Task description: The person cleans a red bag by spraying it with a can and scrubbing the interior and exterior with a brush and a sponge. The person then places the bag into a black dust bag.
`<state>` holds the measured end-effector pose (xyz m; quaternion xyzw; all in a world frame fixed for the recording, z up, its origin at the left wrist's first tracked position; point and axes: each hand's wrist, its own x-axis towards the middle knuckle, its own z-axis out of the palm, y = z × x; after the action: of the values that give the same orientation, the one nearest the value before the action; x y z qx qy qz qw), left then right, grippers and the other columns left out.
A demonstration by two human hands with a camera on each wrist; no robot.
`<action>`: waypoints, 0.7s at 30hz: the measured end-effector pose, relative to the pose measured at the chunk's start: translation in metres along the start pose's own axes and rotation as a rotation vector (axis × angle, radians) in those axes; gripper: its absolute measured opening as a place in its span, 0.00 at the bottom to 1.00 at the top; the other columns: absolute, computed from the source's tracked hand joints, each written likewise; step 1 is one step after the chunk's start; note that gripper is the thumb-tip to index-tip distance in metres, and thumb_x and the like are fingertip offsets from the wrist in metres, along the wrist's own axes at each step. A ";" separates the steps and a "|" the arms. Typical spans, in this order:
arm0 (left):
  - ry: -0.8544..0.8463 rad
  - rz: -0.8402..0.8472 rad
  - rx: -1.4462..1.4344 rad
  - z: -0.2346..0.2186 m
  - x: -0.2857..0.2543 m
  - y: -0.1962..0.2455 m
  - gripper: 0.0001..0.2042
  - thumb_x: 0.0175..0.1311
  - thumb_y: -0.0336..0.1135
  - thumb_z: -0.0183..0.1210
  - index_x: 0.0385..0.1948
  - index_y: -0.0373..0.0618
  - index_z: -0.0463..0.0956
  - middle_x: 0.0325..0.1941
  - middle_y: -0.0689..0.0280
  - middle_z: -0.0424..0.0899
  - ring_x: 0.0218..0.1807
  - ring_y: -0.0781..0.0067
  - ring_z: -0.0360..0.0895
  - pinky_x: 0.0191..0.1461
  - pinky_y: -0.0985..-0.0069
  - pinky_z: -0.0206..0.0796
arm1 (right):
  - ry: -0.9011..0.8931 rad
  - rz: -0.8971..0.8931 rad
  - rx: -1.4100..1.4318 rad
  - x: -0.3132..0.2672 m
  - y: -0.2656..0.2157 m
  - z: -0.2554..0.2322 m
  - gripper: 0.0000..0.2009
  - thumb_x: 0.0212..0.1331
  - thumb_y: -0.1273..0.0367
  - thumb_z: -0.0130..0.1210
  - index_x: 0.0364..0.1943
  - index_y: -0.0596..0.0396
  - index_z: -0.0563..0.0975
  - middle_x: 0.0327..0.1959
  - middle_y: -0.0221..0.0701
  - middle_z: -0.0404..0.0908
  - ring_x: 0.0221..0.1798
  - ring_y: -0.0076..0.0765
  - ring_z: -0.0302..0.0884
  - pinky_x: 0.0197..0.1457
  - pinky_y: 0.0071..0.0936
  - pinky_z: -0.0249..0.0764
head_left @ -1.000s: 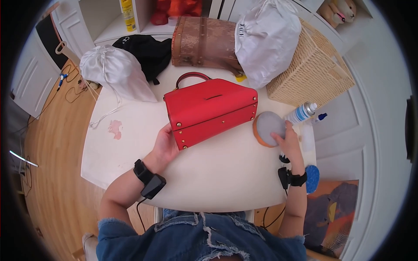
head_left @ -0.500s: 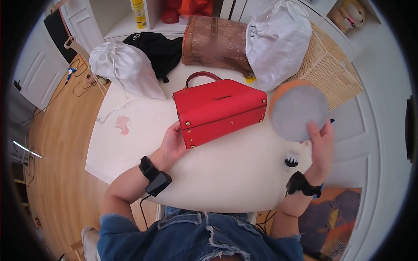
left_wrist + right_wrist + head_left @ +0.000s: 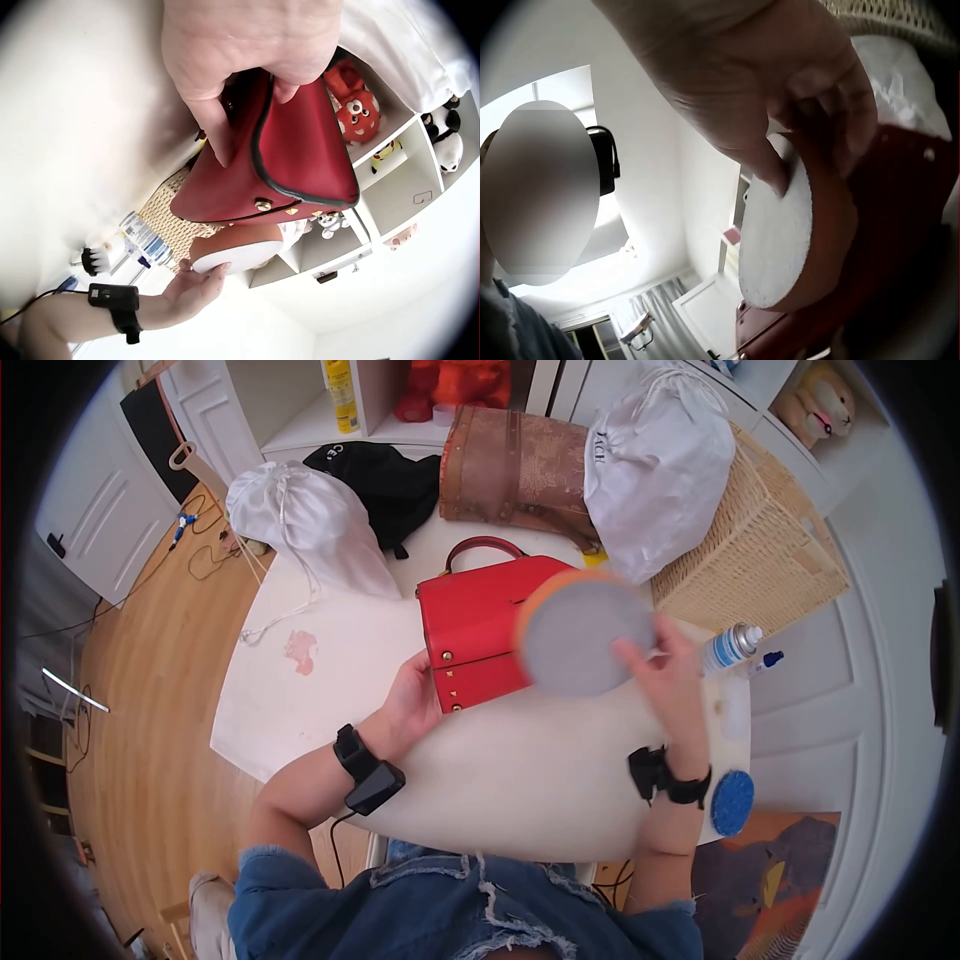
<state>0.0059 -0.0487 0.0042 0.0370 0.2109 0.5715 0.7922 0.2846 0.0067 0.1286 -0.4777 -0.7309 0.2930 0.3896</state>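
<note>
The red handbag [image 3: 470, 610] lies tilted on the white table, its studded base toward the person. The left hand [image 3: 412, 695] grips its left end; in the left wrist view the fingers of the left hand [image 3: 251, 52] curl round the bag's edge. The right hand [image 3: 672, 675] pinches a round grey-faced, orange-sided pad [image 3: 585, 640], blurred, in front of the bag's right part. In the right wrist view the thumb is on the pale face of the pad [image 3: 776, 232] and the other fingers are at its orange side, close to the bag [image 3: 900, 202].
Behind the bag are a white pouch [image 3: 310, 525], a black pouch [image 3: 385, 495], a brown bag [image 3: 515, 465], another white pouch [image 3: 655, 480] and a wicker basket [image 3: 760, 540]. A spray can [image 3: 732, 648] stands at right, with a blue brush [image 3: 733, 803] near the table's right edge [image 3: 747, 730].
The right hand has lifted the pad off the table's right side and carried it left to the red bag. The left hand keeps its grip. The whole head view has shifted somewhat.
</note>
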 end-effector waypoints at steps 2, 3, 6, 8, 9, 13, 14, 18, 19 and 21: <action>0.004 0.003 0.015 -0.001 0.001 -0.001 0.19 0.70 0.36 0.39 0.56 0.36 0.66 0.59 0.56 0.74 0.59 0.62 0.74 0.64 0.62 0.66 | 0.158 0.085 0.021 0.006 0.006 -0.025 0.13 0.54 0.68 0.64 0.39 0.62 0.75 0.27 0.29 0.77 0.27 0.20 0.70 0.30 0.21 0.67; 0.005 0.011 0.034 -0.001 0.001 -0.001 0.19 0.70 0.36 0.39 0.56 0.36 0.66 0.59 0.57 0.74 0.59 0.62 0.74 0.64 0.62 0.66 | 0.160 0.088 0.017 0.005 0.007 -0.026 0.13 0.54 0.68 0.64 0.39 0.62 0.75 0.27 0.29 0.77 0.27 0.20 0.70 0.30 0.21 0.67; 0.049 0.040 0.055 0.001 0.000 -0.002 0.19 0.70 0.36 0.39 0.57 0.36 0.66 0.58 0.57 0.75 0.58 0.62 0.74 0.63 0.63 0.67 | 0.183 0.141 0.132 0.002 0.009 -0.026 0.13 0.56 0.67 0.62 0.38 0.62 0.74 0.25 0.28 0.76 0.28 0.22 0.71 0.30 0.21 0.68; 0.033 0.023 0.036 0.004 0.000 -0.002 0.19 0.70 0.36 0.39 0.57 0.36 0.66 0.58 0.57 0.75 0.57 0.62 0.75 0.63 0.63 0.67 | -0.069 0.236 0.210 -0.002 0.007 -0.013 0.15 0.56 0.66 0.63 0.39 0.63 0.72 0.24 0.30 0.75 0.28 0.21 0.72 0.31 0.22 0.69; 0.017 0.015 0.012 0.004 0.000 -0.001 0.19 0.70 0.36 0.39 0.56 0.35 0.66 0.58 0.57 0.75 0.57 0.62 0.75 0.62 0.64 0.68 | -0.139 0.191 0.140 -0.006 0.004 0.000 0.16 0.55 0.66 0.63 0.39 0.63 0.71 0.24 0.32 0.74 0.28 0.23 0.73 0.31 0.24 0.70; 0.025 -0.032 -0.039 -0.007 0.004 0.001 0.19 0.70 0.36 0.39 0.57 0.35 0.66 0.59 0.56 0.74 0.57 0.61 0.75 0.63 0.63 0.67 | -0.291 -0.114 -0.013 -0.023 -0.014 0.046 0.17 0.52 0.67 0.64 0.40 0.62 0.71 0.24 0.37 0.74 0.26 0.30 0.72 0.31 0.30 0.70; 0.036 -0.019 -0.034 -0.007 0.004 0.000 0.19 0.69 0.36 0.39 0.56 0.34 0.66 0.59 0.55 0.74 0.58 0.61 0.74 0.63 0.63 0.67 | -0.282 -0.110 -0.009 -0.024 -0.016 0.043 0.17 0.52 0.67 0.64 0.40 0.62 0.71 0.24 0.37 0.74 0.26 0.30 0.72 0.31 0.30 0.70; -0.180 -0.030 -0.137 -0.014 0.003 0.001 0.19 0.69 0.36 0.40 0.56 0.34 0.66 0.59 0.54 0.75 0.58 0.60 0.74 0.65 0.63 0.66 | -0.088 0.025 -0.140 -0.010 -0.012 0.002 0.15 0.53 0.67 0.63 0.39 0.62 0.74 0.25 0.38 0.75 0.26 0.31 0.72 0.31 0.29 0.70; -0.181 -0.029 -0.140 -0.011 0.001 0.001 0.19 0.69 0.36 0.40 0.56 0.34 0.66 0.59 0.54 0.75 0.58 0.60 0.74 0.65 0.63 0.66 | -0.004 0.067 -0.119 -0.004 0.010 -0.012 0.15 0.53 0.67 0.63 0.39 0.62 0.75 0.24 0.37 0.75 0.25 0.29 0.72 0.30 0.27 0.70; -0.097 -0.001 -0.042 -0.002 -0.002 0.001 0.19 0.70 0.36 0.39 0.56 0.33 0.66 0.59 0.54 0.74 0.59 0.60 0.74 0.65 0.62 0.66 | 0.076 0.101 -0.101 0.005 0.033 -0.032 0.15 0.54 0.66 0.63 0.39 0.63 0.75 0.23 0.36 0.75 0.24 0.27 0.72 0.30 0.26 0.70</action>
<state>0.0042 -0.0502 0.0032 0.0479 0.1603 0.5730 0.8023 0.3259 0.0254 0.1205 -0.5437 -0.7044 0.2569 0.3771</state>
